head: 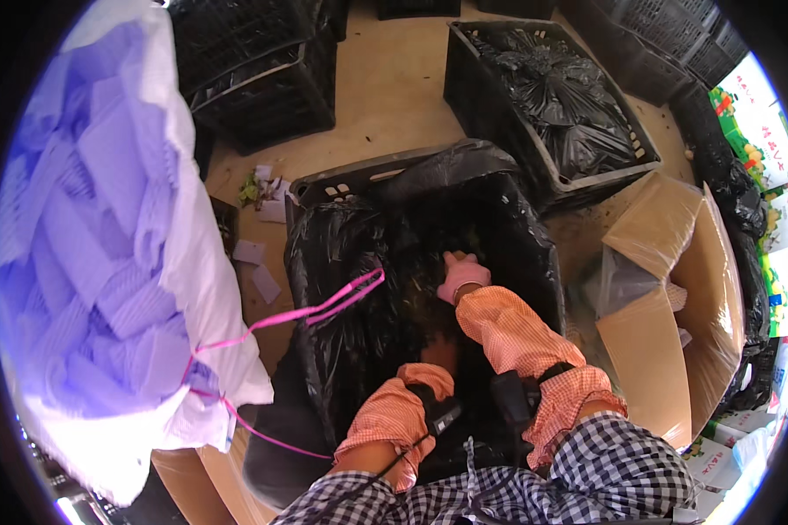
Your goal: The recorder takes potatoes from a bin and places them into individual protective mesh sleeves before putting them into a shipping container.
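A black plastic crate (351, 187) lined with a black plastic bag (331, 262) stands right in front of me. My right hand (463, 275), in a pink glove, reaches down inside it. By those fingers is a small yellowish patch, too dark to name, and I cannot tell whether they grip it. My left hand (440, 354) is also down in the crate, nearer to me, and is mostly lost in shadow. Checked orange sleeve covers (394, 413) are on both forearms. The crate's contents are too dark to make out.
On the left, a white sack (217, 328) holds many pale foam sleeves (111, 144), with pink twine (289, 315) hanging from it. An open cardboard box (643, 354) stands right. Another crate (558, 180) holds a gathered black bag (551, 85). Stacked crates (262, 92) and printed cartons (762, 138) stand around.
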The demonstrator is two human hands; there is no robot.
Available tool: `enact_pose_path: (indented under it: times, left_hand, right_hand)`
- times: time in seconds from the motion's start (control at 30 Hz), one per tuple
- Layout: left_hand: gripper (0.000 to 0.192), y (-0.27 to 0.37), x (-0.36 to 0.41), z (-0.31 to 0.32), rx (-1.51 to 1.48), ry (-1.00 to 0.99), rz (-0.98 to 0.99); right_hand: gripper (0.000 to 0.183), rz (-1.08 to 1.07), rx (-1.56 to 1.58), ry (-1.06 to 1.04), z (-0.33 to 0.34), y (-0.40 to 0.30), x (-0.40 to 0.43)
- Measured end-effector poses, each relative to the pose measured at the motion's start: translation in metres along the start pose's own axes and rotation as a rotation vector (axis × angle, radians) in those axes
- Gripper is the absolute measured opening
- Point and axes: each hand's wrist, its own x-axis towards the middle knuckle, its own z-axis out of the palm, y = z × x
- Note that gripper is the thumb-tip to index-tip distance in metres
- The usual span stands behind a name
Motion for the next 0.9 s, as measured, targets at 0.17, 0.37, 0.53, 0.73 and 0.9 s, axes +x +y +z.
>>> enact_pose_path:
  times: [0.17, 0.37, 0.53, 0.73, 0.9]
  left_hand:
    - [0.023, 0.019, 0.016, -0.056, -0.21, -0.102, 0.037]
    - [0.05, -0.038, 0.054, -0.099, -1.82, -0.067, -0.554]
    - [0.072, -0.012, 0.005, -0.177, -2.242, -0.149, -0.654]
    - [0.07, -0.013, -0.052, -0.188, -2.677, -0.225, -0.151]
    - [0.067, -0.031, -0.077, -0.203, -2.634, -0.113, -0.243]
  right_hand:
    - [0.088, 0.188, -0.213, -0.212, 0.013, 0.042, 0.035]
    - [0.072, 0.102, 0.347, 0.239, 0.0, 0.042, 0.009]
    - [0.073, -0.069, 1.378, -0.491, -0.053, 0.039, -0.074]
    - [0.08, -0.392, 0.194, 0.03, -0.04, 0.016, -0.159]
    - [0.034, -0.134, 0.726, 0.241, -0.034, 0.033, -0.114]
